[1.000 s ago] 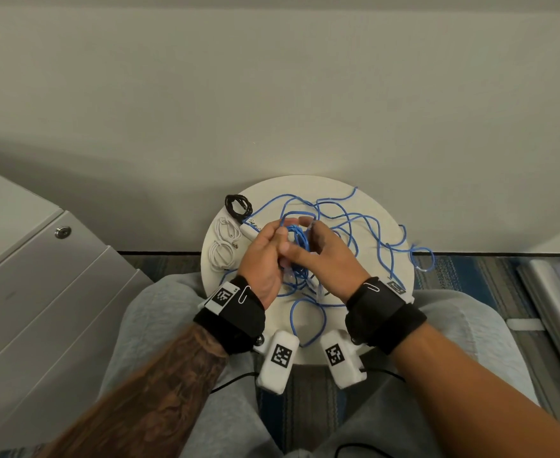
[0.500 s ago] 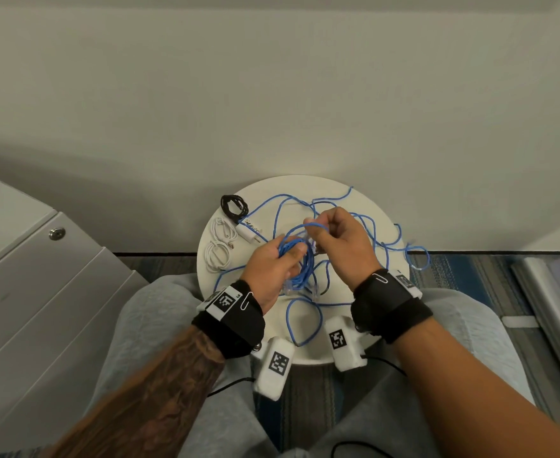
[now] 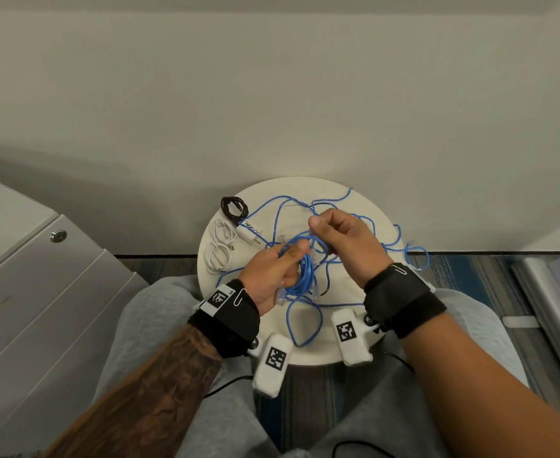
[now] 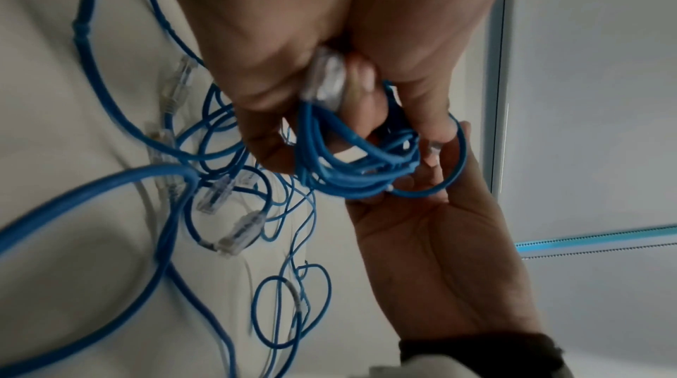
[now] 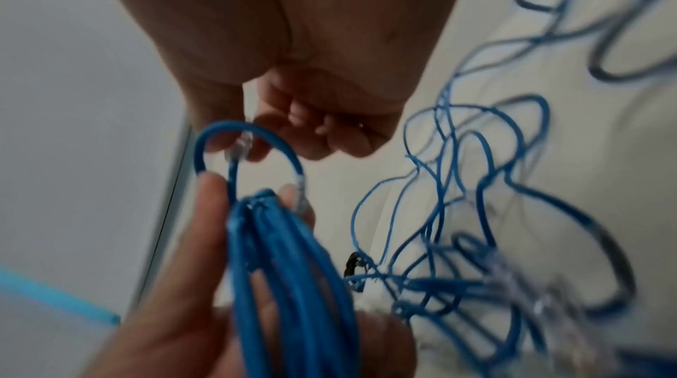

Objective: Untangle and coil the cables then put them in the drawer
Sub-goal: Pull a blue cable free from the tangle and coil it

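Note:
Over a round white table (image 3: 364, 345) my left hand (image 3: 277, 271) grips a small coil of blue network cable (image 3: 305, 276), thumb on top; the coil (image 4: 362, 170) shows in the left wrist view too, as does the coil (image 5: 293, 268) in the right wrist view. My right hand (image 3: 338, 239), just above and right of it, pinches the clear plug end (image 5: 240, 147) of that cable, with a short loop arching from plug to coil. More blue cables (image 3: 387, 239) lie tangled across the table, with several clear plugs (image 4: 216, 196) among them.
A coiled black cable (image 3: 234, 207), a white charger plug (image 3: 249, 233) and coiled white cable (image 3: 219, 249) lie at the table's left. A grey drawer cabinet (image 3: 41, 292) with a lock stands at left, its drawers closed. A wall rises behind the table; my knees are beneath.
My right hand has lifted up and away from the left, drawing the plug end out into a loop. The left hand keeps hold of the coil and has turned a little.

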`<action>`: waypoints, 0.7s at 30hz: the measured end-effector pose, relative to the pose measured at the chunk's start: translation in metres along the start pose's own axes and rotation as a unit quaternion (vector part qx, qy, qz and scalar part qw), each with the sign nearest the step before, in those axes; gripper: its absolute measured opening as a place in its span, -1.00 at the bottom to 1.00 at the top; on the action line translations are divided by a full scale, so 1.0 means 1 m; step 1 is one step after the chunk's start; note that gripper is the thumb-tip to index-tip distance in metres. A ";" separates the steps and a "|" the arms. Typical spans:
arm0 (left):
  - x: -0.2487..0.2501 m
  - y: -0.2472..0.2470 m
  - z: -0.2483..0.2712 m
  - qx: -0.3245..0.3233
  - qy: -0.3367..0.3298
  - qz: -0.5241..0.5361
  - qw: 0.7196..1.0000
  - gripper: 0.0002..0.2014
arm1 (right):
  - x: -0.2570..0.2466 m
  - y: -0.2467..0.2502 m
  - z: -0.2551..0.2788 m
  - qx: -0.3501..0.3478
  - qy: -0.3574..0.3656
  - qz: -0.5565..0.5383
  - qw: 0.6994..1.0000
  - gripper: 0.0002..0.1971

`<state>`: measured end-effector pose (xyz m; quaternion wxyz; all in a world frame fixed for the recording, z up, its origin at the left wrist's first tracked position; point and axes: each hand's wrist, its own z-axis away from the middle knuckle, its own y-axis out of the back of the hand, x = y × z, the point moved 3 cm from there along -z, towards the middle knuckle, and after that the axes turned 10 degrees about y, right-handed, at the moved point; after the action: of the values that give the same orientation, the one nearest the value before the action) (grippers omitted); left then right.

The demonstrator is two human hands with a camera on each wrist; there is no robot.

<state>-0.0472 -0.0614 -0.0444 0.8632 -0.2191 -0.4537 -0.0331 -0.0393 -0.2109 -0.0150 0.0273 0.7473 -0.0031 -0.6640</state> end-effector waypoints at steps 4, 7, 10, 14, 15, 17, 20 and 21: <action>-0.005 0.005 -0.003 -0.027 0.053 0.012 0.998 -0.61 | -0.012 0.029 -0.015 0.166 0.074 0.020 0.983 -0.77; -0.009 0.006 0.000 -0.043 0.085 -0.021 0.995 -0.50 | -0.021 0.056 -0.021 0.248 0.098 0.044 0.963 -0.77; -0.012 0.000 0.004 -0.072 0.079 -0.065 0.992 -0.58 | -0.019 0.063 -0.023 0.267 0.104 0.061 0.956 -0.73; -0.013 0.001 0.002 -0.064 0.026 -0.148 0.987 -0.71 | -0.013 0.068 -0.023 0.301 0.097 0.064 0.947 -0.74; -0.010 0.002 0.002 -0.045 0.007 -0.149 0.988 -0.77 | -0.012 0.070 -0.022 0.306 0.093 0.061 0.945 -0.76; -0.005 0.007 -0.002 0.002 -0.031 -0.120 0.992 -0.81 | -0.011 0.070 -0.021 0.296 0.071 0.040 0.952 -0.79; 0.002 0.016 -0.006 0.028 -0.061 -0.009 0.998 -0.78 | -0.004 0.059 -0.016 0.205 0.018 -0.022 0.978 -0.89; 0.004 0.018 -0.007 0.022 -0.063 0.030 0.997 -0.77 | -0.001 0.051 -0.014 0.165 0.001 -0.036 0.986 -0.85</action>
<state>-0.0348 -0.0474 -0.0505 0.8380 -0.2153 -0.5011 0.0171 -0.0241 -0.2616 -0.0099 -0.1200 0.7421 -0.0855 -0.6539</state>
